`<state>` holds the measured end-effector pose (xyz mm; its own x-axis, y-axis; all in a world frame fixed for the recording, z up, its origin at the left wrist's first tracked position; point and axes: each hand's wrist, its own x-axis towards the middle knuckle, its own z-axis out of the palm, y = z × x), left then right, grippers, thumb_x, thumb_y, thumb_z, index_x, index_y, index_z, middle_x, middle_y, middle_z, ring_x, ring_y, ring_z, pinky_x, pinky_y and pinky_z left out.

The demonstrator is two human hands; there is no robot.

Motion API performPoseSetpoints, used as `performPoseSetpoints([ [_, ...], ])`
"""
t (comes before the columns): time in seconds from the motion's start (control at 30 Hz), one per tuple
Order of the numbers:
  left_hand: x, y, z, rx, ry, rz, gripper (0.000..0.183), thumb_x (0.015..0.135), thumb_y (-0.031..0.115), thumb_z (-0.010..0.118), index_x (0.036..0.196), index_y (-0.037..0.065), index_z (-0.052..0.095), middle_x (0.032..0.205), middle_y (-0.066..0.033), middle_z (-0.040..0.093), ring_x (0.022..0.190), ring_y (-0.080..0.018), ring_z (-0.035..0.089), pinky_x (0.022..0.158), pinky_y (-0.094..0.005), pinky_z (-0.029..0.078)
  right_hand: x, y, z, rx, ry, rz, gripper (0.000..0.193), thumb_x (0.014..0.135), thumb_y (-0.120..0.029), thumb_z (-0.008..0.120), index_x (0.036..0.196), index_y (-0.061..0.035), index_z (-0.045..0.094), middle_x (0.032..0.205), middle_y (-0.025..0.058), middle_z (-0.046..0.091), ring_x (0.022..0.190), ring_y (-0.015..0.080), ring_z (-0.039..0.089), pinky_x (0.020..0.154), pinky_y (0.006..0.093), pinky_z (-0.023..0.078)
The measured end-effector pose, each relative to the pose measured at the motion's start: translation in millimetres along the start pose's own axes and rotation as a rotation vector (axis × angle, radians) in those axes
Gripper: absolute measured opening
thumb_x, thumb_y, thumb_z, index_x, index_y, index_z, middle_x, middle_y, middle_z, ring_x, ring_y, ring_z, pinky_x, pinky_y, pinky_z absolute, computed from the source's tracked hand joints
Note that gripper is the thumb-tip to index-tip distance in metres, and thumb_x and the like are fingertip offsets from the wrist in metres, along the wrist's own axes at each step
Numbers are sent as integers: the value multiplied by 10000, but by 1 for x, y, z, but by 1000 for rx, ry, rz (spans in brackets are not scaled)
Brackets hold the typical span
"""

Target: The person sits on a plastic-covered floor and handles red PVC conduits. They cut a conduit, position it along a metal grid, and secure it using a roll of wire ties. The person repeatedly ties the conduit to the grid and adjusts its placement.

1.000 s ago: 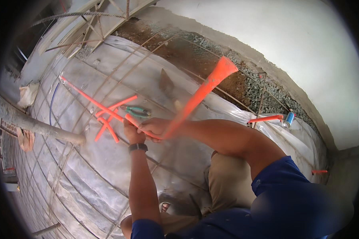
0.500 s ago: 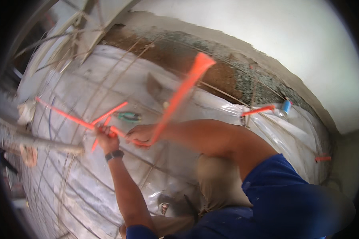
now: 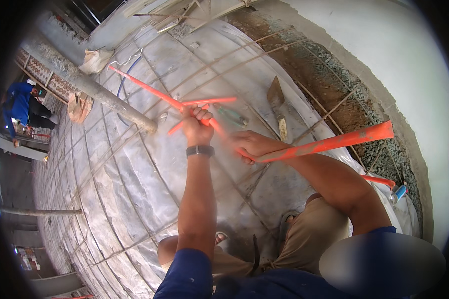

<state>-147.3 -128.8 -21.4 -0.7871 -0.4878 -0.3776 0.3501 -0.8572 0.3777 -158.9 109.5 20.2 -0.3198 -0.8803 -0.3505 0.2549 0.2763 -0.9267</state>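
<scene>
A long orange plastic pipe (image 3: pixel 334 142) runs bent across my front, its flared, mud-smeared end out to the right over my forearm. My left hand (image 3: pixel 198 124) is closed around the pipe at a spot where shorter orange pieces (image 3: pixel 219 100) cross or branch off; whether they are joined is hidden by the fingers. Lower along the same pipe, my right hand (image 3: pixel 256 145) grips it by the bend, slightly blurred. A thinner orange length (image 3: pixel 147 87) stretches from the left hand toward the far left. Green-handled pliers (image 3: pixel 232 115) lie just beyond my hands.
A trowel (image 3: pixel 275 97) rests on plastic sheeting (image 3: pixel 149 169) under a grid of steel bars (image 3: pixel 120 192). A grey metal pole (image 3: pixel 92 84) slants in at left. Gravel and soil (image 3: pixel 329 82) border the wall. Another person (image 3: pixel 20 104) crouches far left.
The view has turned, so the scene sits differently. The flared pipe end has swung from pointing up to pointing right. Both hands still hold the pipe.
</scene>
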Motion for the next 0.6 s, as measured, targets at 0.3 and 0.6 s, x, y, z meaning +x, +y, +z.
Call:
performPoseSetpoints([
  [0.3, -1, 2, 3, -109, -53, -33, 497, 1191, 489, 402, 965, 78, 566, 743, 42, 446, 595, -90, 416, 549, -258, 422, -1, -3, 7, -40, 21, -18, 381, 1134, -385, 502, 1181, -33, 638, 717, 29, 552, 568, 141, 533, 532, 331, 457],
  [0.6, -2, -11, -20, 7, -81, -34, 514, 1172, 536, 434, 988, 91, 613, 744, 52, 440, 627, -87, 411, 572, -260, 407, 8, -5, -1, -152, 71, 197, 417, 1129, -441, 546, 1135, -34, 635, 753, 36, 571, 563, 126, 541, 486, 321, 448],
])
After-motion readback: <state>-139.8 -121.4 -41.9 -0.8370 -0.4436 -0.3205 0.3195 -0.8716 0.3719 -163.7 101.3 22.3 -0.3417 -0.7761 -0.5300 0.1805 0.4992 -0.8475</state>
